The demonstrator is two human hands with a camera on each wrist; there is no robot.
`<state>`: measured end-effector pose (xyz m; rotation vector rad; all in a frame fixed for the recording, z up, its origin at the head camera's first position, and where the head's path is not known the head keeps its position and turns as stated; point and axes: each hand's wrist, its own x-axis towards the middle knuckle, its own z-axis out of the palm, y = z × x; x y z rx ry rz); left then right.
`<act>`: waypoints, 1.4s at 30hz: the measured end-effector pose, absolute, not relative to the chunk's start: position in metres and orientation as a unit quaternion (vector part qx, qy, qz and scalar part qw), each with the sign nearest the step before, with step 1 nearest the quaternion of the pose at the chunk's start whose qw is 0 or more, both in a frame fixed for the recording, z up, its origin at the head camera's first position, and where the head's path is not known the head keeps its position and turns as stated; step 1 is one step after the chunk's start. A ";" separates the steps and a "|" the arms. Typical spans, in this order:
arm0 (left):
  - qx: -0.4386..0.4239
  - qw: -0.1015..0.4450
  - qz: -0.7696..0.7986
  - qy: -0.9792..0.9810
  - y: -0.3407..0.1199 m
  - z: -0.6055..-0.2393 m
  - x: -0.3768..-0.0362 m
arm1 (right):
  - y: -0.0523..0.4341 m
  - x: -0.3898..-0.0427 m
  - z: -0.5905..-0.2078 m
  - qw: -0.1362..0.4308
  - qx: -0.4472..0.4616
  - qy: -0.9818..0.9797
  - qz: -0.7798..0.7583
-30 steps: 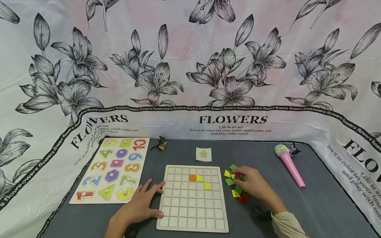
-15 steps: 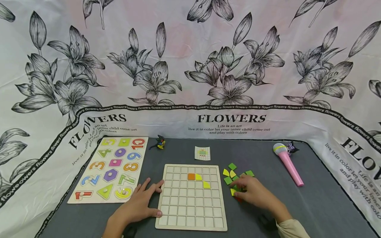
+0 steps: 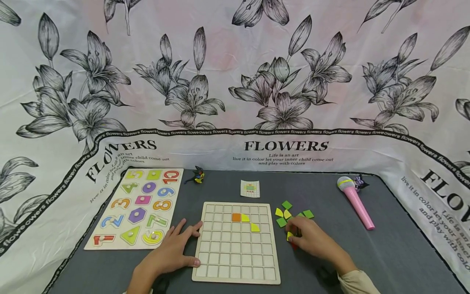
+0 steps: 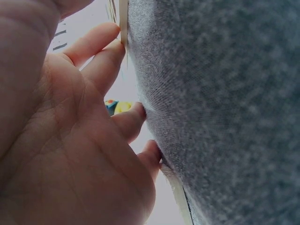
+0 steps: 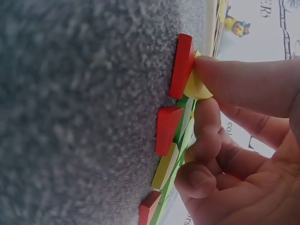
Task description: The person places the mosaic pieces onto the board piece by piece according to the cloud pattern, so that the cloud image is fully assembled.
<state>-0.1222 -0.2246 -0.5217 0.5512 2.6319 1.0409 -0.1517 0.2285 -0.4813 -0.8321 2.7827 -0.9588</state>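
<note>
A pale wooden grid board point(image 3: 235, 253) lies flat on the dark table. In its upper squares sit an orange tile point(image 3: 236, 217) and two yellow pieces point(image 3: 255, 227). My left hand point(image 3: 170, 249), fingers spread, rests with its fingertips and thumb along the board's left edge. To the right of the board my right hand point(image 3: 312, 239) is low over a heap of coloured tiles. The right wrist view has its thumb and curled index finger pinching a yellow tile point(image 5: 197, 89). Red tiles point(image 5: 182, 65) and green tiles point(image 3: 281, 222) lie around those fingers; the hand hides part of the heap.
A number-and-shape puzzle board point(image 3: 137, 212) lies at the left. Behind the grid board is a small pattern card point(image 3: 250, 189). A pink toy microphone point(image 3: 358, 204) lies at the right, beside a small dark figure point(image 3: 361, 182). Another figure point(image 3: 199, 174) stands at the back.
My right hand has shifted from the heap's upper tiles toward its near end, uncovering green and yellow tiles, and its thumb and index have come to a yellow tile. The left hand stays in place.
</note>
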 end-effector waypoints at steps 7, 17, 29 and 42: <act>0.185 0.130 0.357 0.906 -0.225 -0.520 -0.121 | 0.227 -0.154 -0.480 0.033 -0.266 0.894 -0.360; 0.185 0.136 0.356 0.906 -0.222 -0.512 -0.116 | 0.215 -0.157 -0.477 0.036 -0.278 0.886 -0.370; 0.176 0.143 0.347 0.910 -0.215 -0.499 -0.113 | 0.192 -0.160 -0.472 0.044 -0.280 0.886 -0.367; 0.168 0.154 0.337 0.914 -0.213 -0.491 -0.112 | 0.166 -0.162 -0.476 0.068 -0.310 0.860 -0.399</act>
